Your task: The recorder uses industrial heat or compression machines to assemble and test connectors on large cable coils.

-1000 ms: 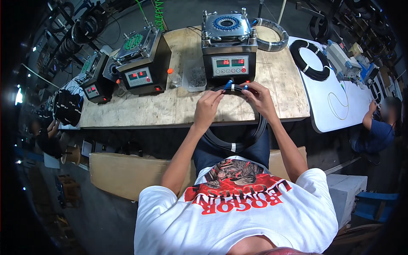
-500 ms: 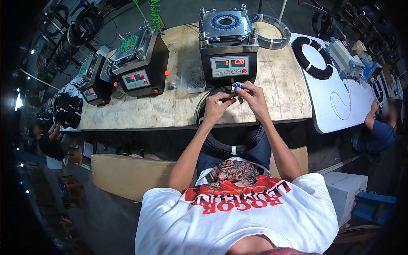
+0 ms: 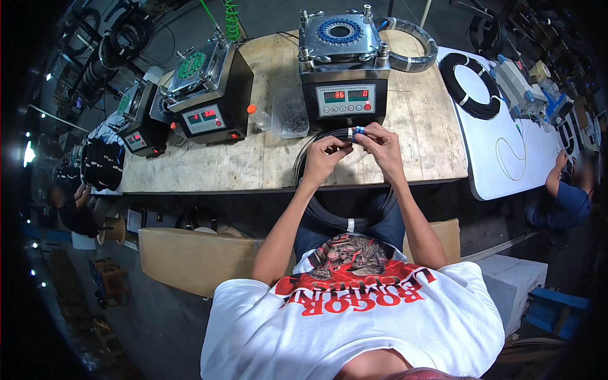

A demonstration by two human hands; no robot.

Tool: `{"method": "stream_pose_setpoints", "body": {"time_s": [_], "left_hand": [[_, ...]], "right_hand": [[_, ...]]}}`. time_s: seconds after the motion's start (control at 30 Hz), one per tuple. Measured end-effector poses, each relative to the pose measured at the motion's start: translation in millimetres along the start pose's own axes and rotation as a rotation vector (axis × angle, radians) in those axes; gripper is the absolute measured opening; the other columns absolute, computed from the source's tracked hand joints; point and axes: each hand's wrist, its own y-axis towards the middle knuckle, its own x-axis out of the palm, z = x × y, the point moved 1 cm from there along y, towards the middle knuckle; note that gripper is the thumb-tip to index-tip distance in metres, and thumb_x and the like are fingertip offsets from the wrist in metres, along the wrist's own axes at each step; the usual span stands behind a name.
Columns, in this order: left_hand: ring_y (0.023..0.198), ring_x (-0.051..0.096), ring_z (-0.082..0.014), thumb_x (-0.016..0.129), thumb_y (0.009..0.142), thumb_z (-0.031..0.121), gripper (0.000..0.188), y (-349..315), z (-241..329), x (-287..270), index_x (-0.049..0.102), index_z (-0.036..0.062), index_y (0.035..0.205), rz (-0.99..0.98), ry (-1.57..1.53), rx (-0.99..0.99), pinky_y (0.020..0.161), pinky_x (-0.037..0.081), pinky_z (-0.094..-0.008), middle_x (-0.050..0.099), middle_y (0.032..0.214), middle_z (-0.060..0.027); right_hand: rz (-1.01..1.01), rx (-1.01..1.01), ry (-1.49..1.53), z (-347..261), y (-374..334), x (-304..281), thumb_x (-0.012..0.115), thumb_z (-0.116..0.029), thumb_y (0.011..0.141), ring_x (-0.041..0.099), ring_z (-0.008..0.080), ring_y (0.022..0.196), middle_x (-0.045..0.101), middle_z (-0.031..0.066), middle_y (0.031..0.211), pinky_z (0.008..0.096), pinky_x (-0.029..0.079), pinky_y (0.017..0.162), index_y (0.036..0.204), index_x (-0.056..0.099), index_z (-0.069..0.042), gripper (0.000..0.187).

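Left hand [image 3: 326, 155] pinches black cable end | right hand [image 3: 379, 144] pinches small blue connector [image 3: 358, 131], fingertips meeting | connector at 6 o'clock of grey polishing machine [image 3: 342, 69] | black cable coil [image 3: 347, 209] loops toward lap, 6 o'clock of hands | wooden bench [image 3: 266, 158] beneath

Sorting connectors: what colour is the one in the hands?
Blue connector, seen best in the head view.

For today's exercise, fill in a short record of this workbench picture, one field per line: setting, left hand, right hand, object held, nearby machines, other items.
setting: wooden workbench, seen from above
left hand: left hand pinching the black cable
right hand: right hand gripping a small blue connector
object held: black cable coil looping down over the lap
nearby machines: grey machine with blue ring top; machine with green top
other items: clear plastic tub; black coil on white table
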Motion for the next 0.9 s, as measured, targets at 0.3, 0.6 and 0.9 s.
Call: {"method": "stream_pose_setpoints", "body": {"time_s": [0.3, 0.6, 0.9], "left_hand": [[0.069, 0.056, -0.0082, 0.077, 0.078, 0.002, 0.011, 10, 12, -2, 0.073, -0.0007, 0.088, -0.107, 0.090, 0.002, 0.062, 0.042, -0.0249, 0.064, 0.077, -0.0030], [0.072, 0.057, -0.0078, 0.079, 0.080, 0.003, 0.010, 13, 8, 0, 0.073, -0.0008, 0.086, -0.077, 0.103, 0.008, 0.065, 0.044, -0.0246, 0.065, 0.079, -0.0032], [0.067, 0.052, -0.0025, 0.079, 0.080, -0.001, 0.009, 12, 6, 1, 0.073, 0.0003, 0.087, -0.063, 0.086, 0.037, 0.059, 0.040, -0.0203, 0.063, 0.078, 0.0001]], "right_hand": [[-0.049, -0.011, -0.040, -6, 4, -1, 0.072, -0.004, 0.088, 0.052, 0.0054, 0.072, 0.058, 0.0002, 0.084, 0.0215, 0.041, 0.062, 0.104, 0.073, 0.004, 0.017], [-0.004, -0.062, -0.028, -7, -6, -1, 0.070, 0.001, 0.087, 0.059, 0.0103, 0.088, 0.061, 0.0048, 0.097, 0.0222, 0.047, 0.075, 0.102, 0.074, 0.004, 0.017], [-0.074, -0.041, -0.088, -7, -15, -5, 0.068, 0.002, 0.086, 0.059, 0.0125, 0.094, 0.059, 0.0059, 0.103, 0.0236, 0.049, 0.079, 0.107, 0.073, 0.003, 0.022]]}}
